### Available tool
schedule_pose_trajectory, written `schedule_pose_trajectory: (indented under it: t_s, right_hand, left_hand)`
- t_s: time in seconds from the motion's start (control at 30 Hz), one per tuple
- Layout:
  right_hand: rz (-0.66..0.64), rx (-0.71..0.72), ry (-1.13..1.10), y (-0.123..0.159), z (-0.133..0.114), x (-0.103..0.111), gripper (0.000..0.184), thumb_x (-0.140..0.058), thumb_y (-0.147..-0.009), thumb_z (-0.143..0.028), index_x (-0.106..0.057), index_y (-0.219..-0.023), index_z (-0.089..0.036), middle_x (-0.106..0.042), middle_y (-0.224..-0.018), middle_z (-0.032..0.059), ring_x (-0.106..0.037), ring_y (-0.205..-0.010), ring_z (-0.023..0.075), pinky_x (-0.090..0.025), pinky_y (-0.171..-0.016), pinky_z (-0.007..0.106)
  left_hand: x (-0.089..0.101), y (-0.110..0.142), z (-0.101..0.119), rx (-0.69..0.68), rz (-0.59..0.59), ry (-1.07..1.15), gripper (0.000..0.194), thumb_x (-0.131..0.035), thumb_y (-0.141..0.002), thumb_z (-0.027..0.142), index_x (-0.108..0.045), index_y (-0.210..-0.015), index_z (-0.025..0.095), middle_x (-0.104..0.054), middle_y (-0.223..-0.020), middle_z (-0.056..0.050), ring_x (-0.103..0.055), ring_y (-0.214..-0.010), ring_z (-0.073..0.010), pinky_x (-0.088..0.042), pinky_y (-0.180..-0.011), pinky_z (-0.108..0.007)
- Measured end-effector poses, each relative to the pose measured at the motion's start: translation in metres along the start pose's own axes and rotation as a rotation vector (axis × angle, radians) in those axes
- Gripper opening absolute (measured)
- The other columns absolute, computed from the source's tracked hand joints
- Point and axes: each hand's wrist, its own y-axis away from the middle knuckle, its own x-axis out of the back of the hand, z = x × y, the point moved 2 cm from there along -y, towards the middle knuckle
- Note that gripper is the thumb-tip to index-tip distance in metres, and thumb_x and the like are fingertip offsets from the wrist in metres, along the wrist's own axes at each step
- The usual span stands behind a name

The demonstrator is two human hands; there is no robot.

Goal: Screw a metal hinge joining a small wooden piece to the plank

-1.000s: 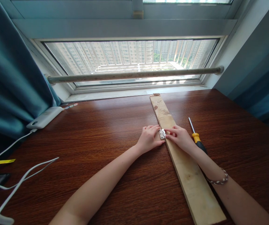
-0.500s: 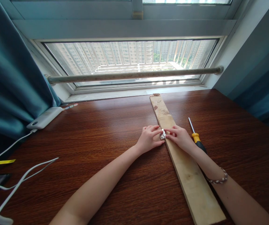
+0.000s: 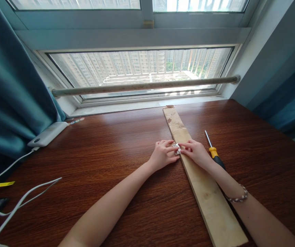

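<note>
A long pale wooden plank (image 3: pixel 204 192) lies on the dark wooden table (image 3: pixel 111 164), running from the window sill toward me. A small silver hinge (image 3: pixel 176 148) sits at the plank's left edge. My left hand (image 3: pixel 163 155) rests on the table beside the plank, its fingers curled and pinching the hinge's left side. On top of the plank, my right hand (image 3: pixel 195 152) pinches the hinge's right side with its fingertips. A braided bracelet (image 3: pixel 237 197) is on my right wrist.
A screwdriver (image 3: pixel 214 151) with a yellow and black handle lies just right of the plank, partly under my right forearm. A white power bank (image 3: pixel 47 133) with white cables (image 3: pixel 21 199) lies at the left by a teal curtain (image 3: pixel 11 85). A window rail (image 3: pixel 144 85) crosses behind.
Both hands stay pinched on the hinge at the plank's edge, and its leaf folds a little between the frames. The view has tipped slightly upward.
</note>
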Motion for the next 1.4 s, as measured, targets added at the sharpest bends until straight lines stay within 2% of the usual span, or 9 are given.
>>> schedule_pose_trajectory:
  t_s: [0.63, 0.73, 0.83, 0.9, 1.0, 1.07, 1.2, 1.4]
  right_hand:
    - [0.014, -0.003, -0.030, 0.001, -0.003, -0.001, 0.026, -0.058, -0.077, -0.031, -0.066, -0.100, -0.021, -0.050, -0.066, -0.0002, -0.049, -0.057, 0.0118, -0.040, -0.061, 0.026]
    - [0.005, -0.039, -0.201, -0.001, 0.001, 0.014, 0.035, -0.056, -0.076, -0.033, -0.062, -0.108, -0.019, -0.056, -0.070, 0.0013, -0.051, -0.055, 0.0113, -0.043, -0.056, 0.025]
    - [0.136, -0.140, -0.329, -0.003, 0.011, 0.046, 0.041, -0.053, -0.076, -0.036, -0.058, -0.112, -0.016, -0.062, -0.076, 0.0036, -0.050, -0.048, 0.0099, -0.041, -0.046, 0.023]
    - [0.238, -0.187, -0.195, -0.002, 0.020, 0.067, 0.031, -0.055, -0.073, -0.034, -0.066, -0.096, -0.015, -0.063, -0.069, 0.0031, -0.051, -0.048, 0.0108, -0.040, -0.046, 0.022]
    - [0.136, -0.172, 0.070, -0.001, 0.029, 0.079, 0.015, -0.059, -0.070, -0.027, -0.069, -0.073, -0.018, -0.064, -0.064, 0.0016, -0.057, -0.059, 0.0138, -0.041, -0.055, 0.023]
    - [0.049, -0.160, 0.215, 0.000, 0.033, 0.075, 0.012, -0.058, -0.069, -0.023, -0.069, -0.073, -0.021, -0.066, -0.068, 0.0006, -0.059, -0.064, 0.0144, -0.040, -0.059, 0.023]
    - [-0.050, -0.213, 0.436, -0.001, 0.037, 0.063, 0.011, -0.059, -0.068, -0.025, -0.068, -0.073, -0.026, -0.067, -0.071, -0.0015, -0.059, -0.067, 0.0151, -0.036, -0.055, 0.023]
    - [-0.078, -0.247, 0.510, -0.002, 0.045, 0.056, 0.010, -0.058, -0.069, -0.024, -0.068, -0.071, -0.025, -0.066, -0.073, 0.0014, -0.059, -0.070, 0.0160, -0.033, -0.054, 0.023]
  left_hand:
    - [0.001, -0.001, 0.000, -0.022, -0.008, -0.024, 0.030, -0.063, -0.070, 0.045, -0.064, -0.097, 0.032, -0.053, -0.118, -0.004, -0.047, -0.105, -0.0230, -0.033, -0.088, -0.041]
    - [0.000, -0.002, 0.000, -0.032, -0.001, -0.026, 0.030, -0.064, -0.070, 0.044, -0.064, -0.097, 0.033, -0.053, -0.117, -0.004, -0.047, -0.104, -0.0227, -0.032, -0.087, -0.040]
    - [-0.002, -0.002, -0.001, -0.039, 0.003, -0.027, 0.030, -0.064, -0.069, 0.044, -0.064, -0.097, 0.032, -0.054, -0.116, -0.003, -0.047, -0.103, -0.0226, -0.032, -0.087, -0.040]
    - [-0.003, -0.002, -0.002, -0.045, 0.003, -0.028, 0.030, -0.064, -0.069, 0.044, -0.064, -0.097, 0.032, -0.054, -0.116, -0.004, -0.047, -0.103, -0.0229, -0.031, -0.087, -0.040]
    - [-0.004, -0.002, -0.003, -0.046, 0.005, -0.032, 0.030, -0.064, -0.069, 0.044, -0.064, -0.097, 0.032, -0.053, -0.117, -0.004, -0.046, -0.103, -0.0232, -0.031, -0.086, -0.040]
    - [-0.004, -0.003, -0.004, -0.046, 0.004, -0.035, 0.030, -0.064, -0.070, 0.044, -0.064, -0.097, 0.032, -0.054, -0.116, -0.004, -0.046, -0.103, -0.0233, -0.031, -0.086, -0.040]
    - [-0.003, -0.003, -0.003, -0.050, 0.004, -0.039, 0.029, -0.064, -0.070, 0.043, -0.064, -0.097, 0.032, -0.053, -0.117, -0.003, -0.046, -0.104, -0.0232, -0.031, -0.085, -0.040]
    - [-0.003, -0.002, -0.001, -0.053, 0.013, -0.036, 0.029, -0.064, -0.070, 0.043, -0.064, -0.097, 0.032, -0.053, -0.117, -0.003, -0.045, -0.104, -0.0233, -0.030, -0.086, -0.040]
